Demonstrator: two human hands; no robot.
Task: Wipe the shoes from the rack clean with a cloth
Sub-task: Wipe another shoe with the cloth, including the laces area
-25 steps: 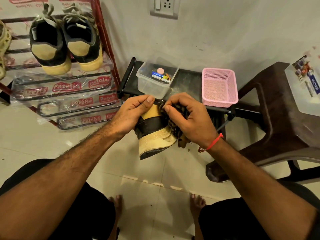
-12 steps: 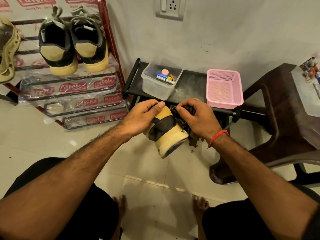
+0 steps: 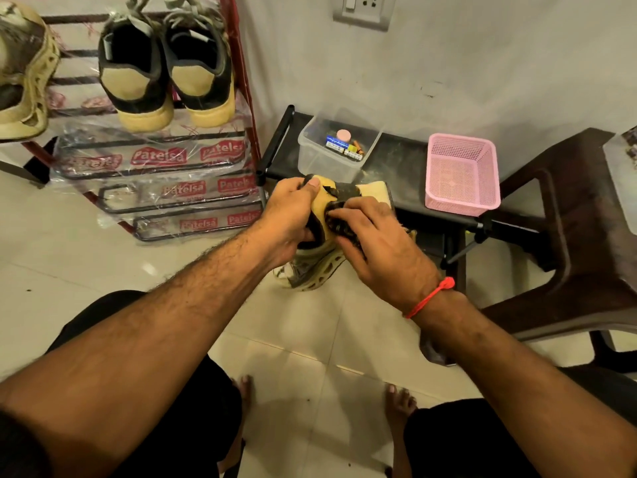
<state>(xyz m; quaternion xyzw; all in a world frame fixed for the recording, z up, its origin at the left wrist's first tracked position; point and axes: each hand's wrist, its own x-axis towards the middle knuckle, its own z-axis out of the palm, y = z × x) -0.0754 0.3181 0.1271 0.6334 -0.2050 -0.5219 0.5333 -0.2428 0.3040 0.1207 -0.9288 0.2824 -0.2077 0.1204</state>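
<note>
My left hand (image 3: 293,215) grips a yellow and black shoe (image 3: 374,192) in front of me, thumb on its top. My right hand (image 3: 382,250) presses a dark patterned cloth (image 3: 339,224) against the shoe's side. Much of the shoe is hidden by both hands. Under my hands a beige shoe with a perforated sole (image 3: 313,274) lies on the floor tiles. The red-framed rack (image 3: 241,81) at the upper left carries a pair of black and yellow shoes (image 3: 138,81) and another beige shoe (image 3: 24,81).
A low black shelf (image 3: 406,160) by the wall holds a clear plastic box (image 3: 331,160) of small items and a pink mesh basket (image 3: 462,174). A dark brown plastic chair (image 3: 568,236) stands at the right. My bare feet rest on the tiles below.
The held shoe has turned so its sole no longer faces me. My right hand has slid the cloth across it. The beige shoe on the floor now shows under my hands.
</note>
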